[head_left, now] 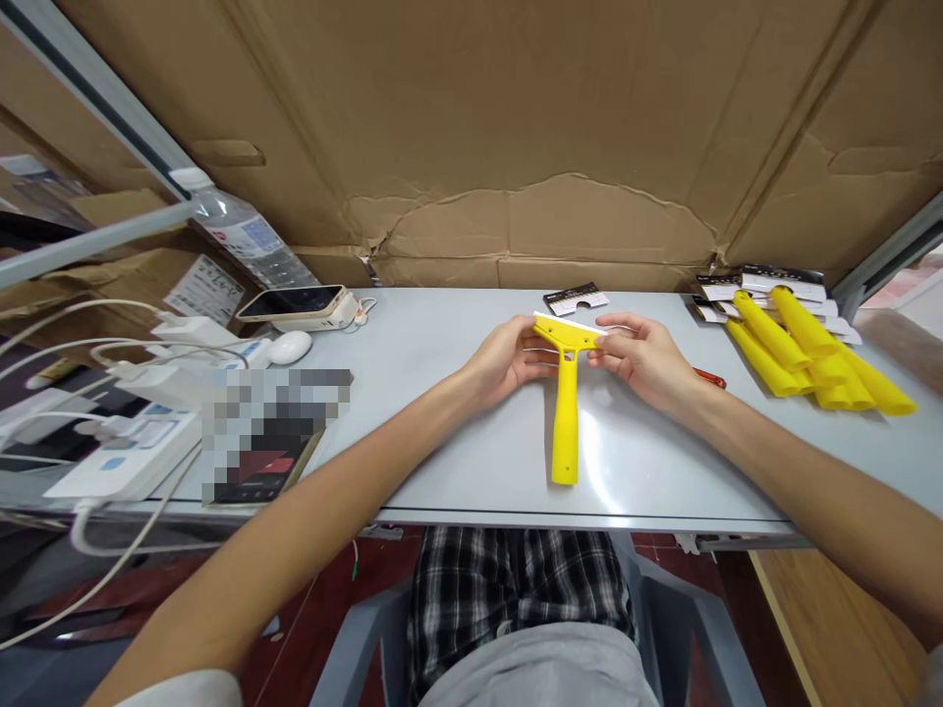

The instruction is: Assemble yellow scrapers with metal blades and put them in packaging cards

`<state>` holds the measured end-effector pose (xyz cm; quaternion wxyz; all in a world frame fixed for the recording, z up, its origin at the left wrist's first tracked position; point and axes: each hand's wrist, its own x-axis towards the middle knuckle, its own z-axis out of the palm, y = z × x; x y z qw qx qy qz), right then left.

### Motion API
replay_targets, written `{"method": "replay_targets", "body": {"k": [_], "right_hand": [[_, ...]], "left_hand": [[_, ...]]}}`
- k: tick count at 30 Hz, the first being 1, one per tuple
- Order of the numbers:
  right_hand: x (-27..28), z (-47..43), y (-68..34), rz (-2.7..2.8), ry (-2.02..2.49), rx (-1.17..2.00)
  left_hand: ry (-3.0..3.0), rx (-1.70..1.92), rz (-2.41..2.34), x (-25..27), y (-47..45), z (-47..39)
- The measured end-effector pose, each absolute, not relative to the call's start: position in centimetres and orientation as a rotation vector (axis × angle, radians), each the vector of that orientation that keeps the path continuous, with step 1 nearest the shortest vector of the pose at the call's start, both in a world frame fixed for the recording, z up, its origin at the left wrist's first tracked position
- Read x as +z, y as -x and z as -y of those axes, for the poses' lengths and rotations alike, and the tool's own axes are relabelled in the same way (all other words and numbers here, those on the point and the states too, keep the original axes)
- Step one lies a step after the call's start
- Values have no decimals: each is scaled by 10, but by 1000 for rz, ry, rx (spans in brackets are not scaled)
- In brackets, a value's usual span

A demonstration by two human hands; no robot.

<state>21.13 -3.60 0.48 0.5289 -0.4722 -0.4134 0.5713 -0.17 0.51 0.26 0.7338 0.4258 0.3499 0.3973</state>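
Note:
A yellow scraper [566, 412] is held over the grey table, its handle pointing down toward me. Along the far edge of its head runs a white strip. My left hand [508, 361] is closed on the left end of the head, with some fingers behind it. At the right end, my right hand [639, 355] pinches the head between thumb and fingers. Just beyond the scraper lies a black-and-white card [576, 297]. A red tool [710, 378] shows partly from behind my right wrist.
Several yellow scrapers [825, 363] with black-and-white cards are piled at the right. On the left are a power strip [125, 462] with cables, a white mouse [290, 347], a phone [291, 302] and a plastic bottle [250, 236]. A cardboard wall [516, 118] closes the back.

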Motion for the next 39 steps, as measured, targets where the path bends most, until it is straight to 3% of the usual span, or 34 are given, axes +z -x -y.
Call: {"method": "replay_targets", "body": {"k": [5, 23, 25, 29, 31, 36, 39], "right_hand": [[5, 37, -210, 996, 1119, 1303], [-2, 41, -205, 1166, 1189, 1401], [0, 35, -214, 1324, 1264, 1254], [5, 17, -248, 1855, 1412, 475], [3, 9, -263, 2042, 1488, 260], [-8, 10, -262, 2239, 1557, 163], [-10, 14, -250, 2317, 1586, 117]], "left_hand": [[-946, 693, -711, 4, -3, 7], [-1428, 605, -1008, 17, 2, 10], [-1462, 628, -1042, 19, 3, 9], [-1570, 669, -1142, 23, 11, 3], [-1709, 651, -1197, 25, 17, 0], [-2206, 609, -1387, 25, 26, -2], [-2155, 479, -1283, 22, 23, 2]]}}
